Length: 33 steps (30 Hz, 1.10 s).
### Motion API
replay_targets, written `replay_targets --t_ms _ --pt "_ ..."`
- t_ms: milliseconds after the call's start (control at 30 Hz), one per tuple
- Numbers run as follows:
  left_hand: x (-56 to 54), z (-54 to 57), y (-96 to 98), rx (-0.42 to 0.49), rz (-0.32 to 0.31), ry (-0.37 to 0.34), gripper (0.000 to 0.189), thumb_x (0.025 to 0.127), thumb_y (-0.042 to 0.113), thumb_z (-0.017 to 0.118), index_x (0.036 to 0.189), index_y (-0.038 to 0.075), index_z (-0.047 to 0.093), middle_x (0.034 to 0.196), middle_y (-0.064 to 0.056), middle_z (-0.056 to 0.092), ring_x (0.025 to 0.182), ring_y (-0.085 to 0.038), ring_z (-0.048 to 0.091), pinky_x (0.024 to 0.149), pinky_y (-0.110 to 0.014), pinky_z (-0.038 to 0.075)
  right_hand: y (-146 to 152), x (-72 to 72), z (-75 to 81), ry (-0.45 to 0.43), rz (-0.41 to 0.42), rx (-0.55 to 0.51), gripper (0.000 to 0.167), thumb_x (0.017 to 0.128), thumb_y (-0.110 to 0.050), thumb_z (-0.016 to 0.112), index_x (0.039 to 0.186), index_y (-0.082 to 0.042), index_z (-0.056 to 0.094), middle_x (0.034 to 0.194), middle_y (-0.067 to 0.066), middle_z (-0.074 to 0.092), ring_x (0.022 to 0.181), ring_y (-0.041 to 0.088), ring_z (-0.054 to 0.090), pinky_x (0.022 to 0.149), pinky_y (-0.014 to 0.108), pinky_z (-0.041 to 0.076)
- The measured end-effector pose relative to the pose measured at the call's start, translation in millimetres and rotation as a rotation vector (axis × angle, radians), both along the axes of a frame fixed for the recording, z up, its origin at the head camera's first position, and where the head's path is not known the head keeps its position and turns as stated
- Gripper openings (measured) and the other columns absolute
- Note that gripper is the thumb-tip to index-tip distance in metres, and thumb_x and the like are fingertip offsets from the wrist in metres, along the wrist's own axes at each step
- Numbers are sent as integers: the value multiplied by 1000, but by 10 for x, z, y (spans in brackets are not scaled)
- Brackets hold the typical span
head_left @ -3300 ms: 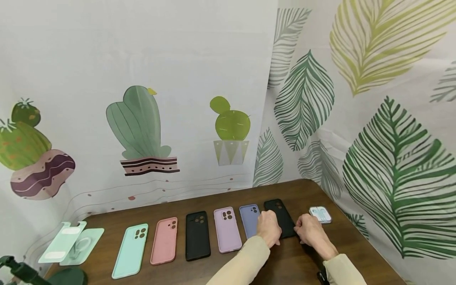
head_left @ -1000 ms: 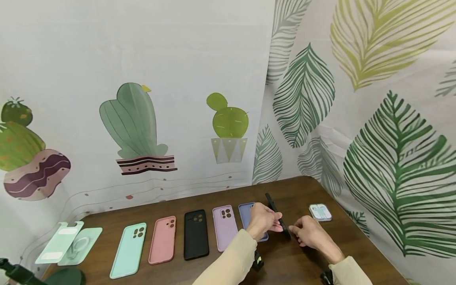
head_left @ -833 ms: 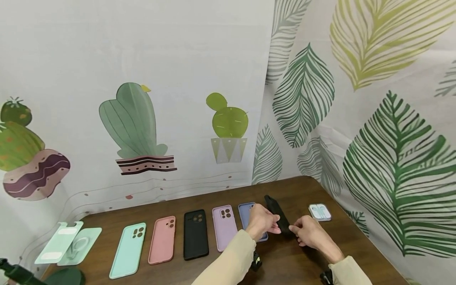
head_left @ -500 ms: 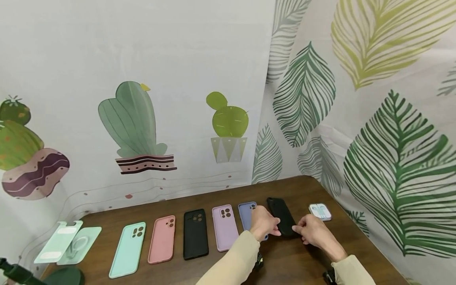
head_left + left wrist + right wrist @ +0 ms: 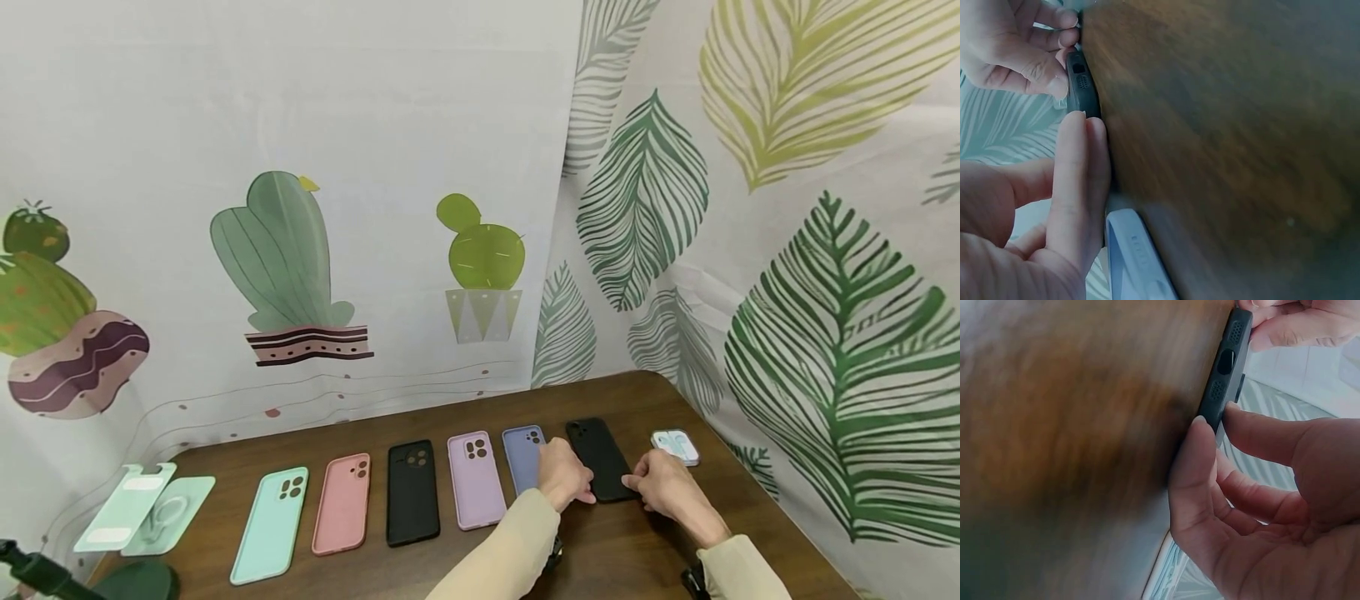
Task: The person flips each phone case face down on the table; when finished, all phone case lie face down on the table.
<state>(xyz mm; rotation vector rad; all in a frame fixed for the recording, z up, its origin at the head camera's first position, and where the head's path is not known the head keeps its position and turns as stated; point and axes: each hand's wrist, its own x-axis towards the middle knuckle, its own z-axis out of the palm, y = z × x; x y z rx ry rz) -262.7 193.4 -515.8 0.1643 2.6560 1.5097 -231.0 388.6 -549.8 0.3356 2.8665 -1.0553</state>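
A black phone case (image 5: 599, 458) lies on the wooden table (image 5: 637, 567) near its right end, with its two lower corners between my hands. My left hand (image 5: 564, 475) pinches the lower left corner; in the left wrist view, straight fingertips (image 5: 1074, 125) rest against that end. At the lower right corner, my right hand (image 5: 669, 490) pinches the case between thumb and forefinger. Its bottom edge (image 5: 1227, 362), with a port opening and speaker holes, faces the right wrist camera. Partly behind my left hand lies a blue-violet phone case (image 5: 522, 457).
Leftward stand a lilac case (image 5: 477, 483), another black case (image 5: 412, 496), a pink case (image 5: 342, 507) and a mint case (image 5: 270, 527). A mint folding stand (image 5: 127, 512) is at far left, above a dark green base (image 5: 138, 582). A small clear-edged white box (image 5: 676, 447) sits right.
The black case was tilted up on its edge about a second ago. It has since been turned down flat on the table, slightly further right. Both hands remain at its lower corners.
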Motion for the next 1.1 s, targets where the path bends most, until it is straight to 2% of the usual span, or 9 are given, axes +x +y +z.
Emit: replay_targets --t_ms 100,200,367,433,500,633,800,933,1100 --pt "-6 -7 3 11 -11 -37 23 76 -12 80 63 4 70 49 -2 65 35 -12 65 41 -21 54 62 -55 -87 -30 -27 -13 28 97 -26 83 80 -12 66 68 2 65 57 15 71 52 27 57" --pt "21 38 -10 66 -27 -80 25 79 -15 77 63 2 68 54 -6 65 40 -18 69 43 -24 57 48 -46 -47 -36 -30 -19 28 97 -24 83 79 -11 66 67 2 65 57 16 71 52 28 57" --pt "79 137 -72 143 -75 -110 26 83 -15 75 64 1 68 59 -12 69 46 -23 74 46 -27 60 -156 119 313 -15 -46 10 24 100 -18 78 83 -5 68 70 6 67 59 17 70 56 32 57" --pt "87 165 -109 165 -101 -121 22 85 -14 75 68 -1 70 61 -13 71 47 -23 74 47 -27 61 -170 150 367 2 -57 63 23 100 -23 77 86 -6 71 75 4 69 64 14 67 60 31 54" --pt "87 191 -153 177 -127 -126 16 87 -12 74 74 -3 72 64 -15 72 47 -23 74 48 -29 62 -116 129 305 35 -54 113 24 100 -29 78 88 -8 74 78 3 71 68 15 65 63 33 52" --pt "106 292 -284 131 -164 -81 3 90 -7 76 88 -8 77 64 -15 74 48 -21 75 53 -30 65 -191 188 403 107 -59 160 25 98 -32 78 94 -7 78 90 6 77 79 20 67 71 42 56" --pt "105 391 -493 5 -184 28 18 90 -2 78 103 -14 78 59 -11 73 45 -18 73 62 -26 67 -450 320 662 136 -45 114 25 100 -28 77 100 -2 77 91 6 77 79 19 66 70 39 55" --pt "102 443 -651 -118 -181 102 11 91 2 79 84 -7 81 51 -5 69 41 -13 69 55 -22 62 -625 347 710 151 -29 90 20 100 -24 77 97 -5 77 86 1 75 78 15 65 69 36 53" --pt "80 459 -847 -200 -176 175 37 90 0 78 53 2 73 43 -3 64 36 -12 64 42 -20 50 -839 361 702 200 8 71 14 96 -20 80 91 -8 77 81 -2 75 76 12 66 69 35 55"
